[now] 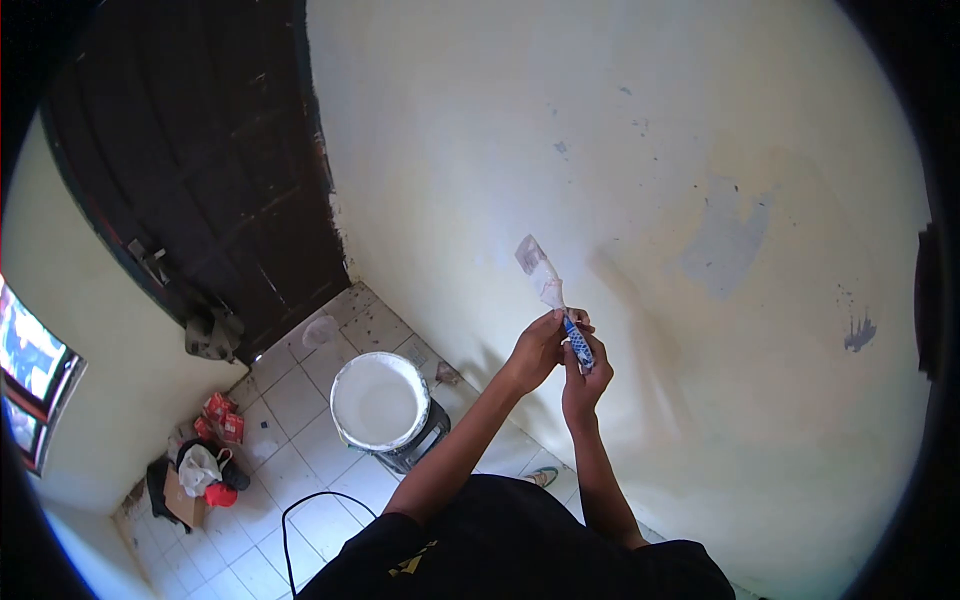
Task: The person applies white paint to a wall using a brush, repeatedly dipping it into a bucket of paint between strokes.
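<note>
- One cream wall [450,150] spreads to the right of the bucket [408,457], with broad room around both hands; grey patches mark its surface.
- Dark door [200,130] above and left of the bucket, its right edge meeting the wall along a ragged, chipped strip.
- Tiled floor [312,455] around the bucket: a narrow band of tiles runs between bucket and wall's foot, a wider stretch toward the heap.
- Bucket itself: round, white-smeared rim, pale material inside; the left forearm [455,447] crosses in front of its right side.
- Heap [200,468] left of and below the bucket, with red packets, a white bag and brown cardboard.
- Left hand [538,350], right of the bucket and above its rim: fingers drawn narrow around the scraper's handle, near the blade.
- Right hand [588,382], right of the bucket: thumb and fingers closed on the handle's lower end; some fingertips are hidden.
- Scraper [547,285], above and right of the bucket: blue-and-white handle [577,341], blade [534,258] tilted up-left, coated with whitish paste; its gap from the wall is hard to judge.
</note>
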A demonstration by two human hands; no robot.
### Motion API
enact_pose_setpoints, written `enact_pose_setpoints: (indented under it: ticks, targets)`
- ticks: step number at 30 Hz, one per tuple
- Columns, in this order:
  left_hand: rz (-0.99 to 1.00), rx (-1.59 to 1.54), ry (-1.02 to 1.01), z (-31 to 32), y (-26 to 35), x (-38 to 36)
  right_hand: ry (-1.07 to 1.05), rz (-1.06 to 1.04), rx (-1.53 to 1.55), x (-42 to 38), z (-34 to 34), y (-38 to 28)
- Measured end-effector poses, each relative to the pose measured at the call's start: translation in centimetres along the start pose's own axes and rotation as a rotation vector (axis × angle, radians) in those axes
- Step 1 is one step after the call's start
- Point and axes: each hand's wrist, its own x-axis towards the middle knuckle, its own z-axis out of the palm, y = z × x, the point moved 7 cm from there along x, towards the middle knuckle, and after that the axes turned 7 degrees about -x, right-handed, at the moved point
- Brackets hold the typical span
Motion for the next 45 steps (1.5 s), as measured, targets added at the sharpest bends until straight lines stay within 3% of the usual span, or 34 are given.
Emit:
enact_pose_setpoints:
  ticks: [2,5,6,8,11,16,18,22,24,26,28,33,35,36,38,41,42,45]
  targets:
    - [0.064,-0.087,-0.103,0.3,0.4,-0.5,0.028,-0.201,-0.076,-0.3,0.2,-2.4]
    - [0.03,-0.127,-0.142,0.4,0.3,-1.1,0.057,-0.277,-0.061,-0.6,0.3,-3.1]
    - [0.032,-0.127,-0.144,1.0,0.5,-1.3,0.056,-0.28,-0.061,-0.3,0.1,-3.4]
    - [-0.022,-0.157,-0.102,2.3,0.1,-1.8,0.071,-0.516,-0.307,-0.1,-0.2,-5.7]
    - [0.005,-0.151,-0.057,3.5,-0.3,-1.6,0.126,-0.628,-0.317,0.3,-1.4,-7.5]
    - [-0.008,0.029,-0.083,6.6,0.2,-1.5,0.14,-0.603,-0.324,2.1,-4.2,-8.7]
    - [0.055,0.16,0.002,7.0,0.6,-1.4,0.15,-0.572,-0.227,3.4,-5.3,-8.8]
    - [0.037,0.183,0.033,6.6,0.6,-2.0,0.086,-0.105,0.103,9.5,-6.9,-6.3]
    - [-0.048,0.206,-0.018,5.6,-0.3,-2.2,0.059,-0.083,0.132,13.5,-7.8,-8.9]
    - [-0.065,0.186,-0.005,4.9,-0.8,-2.3,-0.008,-0.113,-0.099,17.8,-8.6,-11.6]
    - [-0.081,0.181,0.003,4.3,-1.2,-2.3,-0.06,-0.271,-0.333,21.4,-8.6,-15.5]
    - [-0.069,0.143,0.042,3.1,-1.4,-1.9,0.033,-0.497,-0.423,25.1,-7.3,-24.7]
    - [-0.068,0.143,0.07,2.6,-1.6,-2.0,0.245,-0.929,-0.618,23.7,-6.7,-28.1]
    - [-0.058,0.14,0.083,2.3,-1.5,-2.0,0.245,-0.929,-0.616,23.5,-6.3,-28.3]
    - [-0.042,0.14,0.094,1.7,-1.2,-2.0,0.382,-1.266,-0.818,20.8,-4.8,-29.4]
    - [-0.031,0.11,0.131,0.7,-0.8,-1.9,0.315,-1.435,-0.938,20.0,-3.7,-27.4]
    - [-0.021,0.104,0.143,0.4,-0.6,-1.9,0.31,-1.439,-0.937,19.7,-3.3,-26.0]
    - [-0.015,0.087,0.17,-0.5,-0.5,-1.6,0.023,-1.354,-1.17,18.7,-0.3,-19.1]
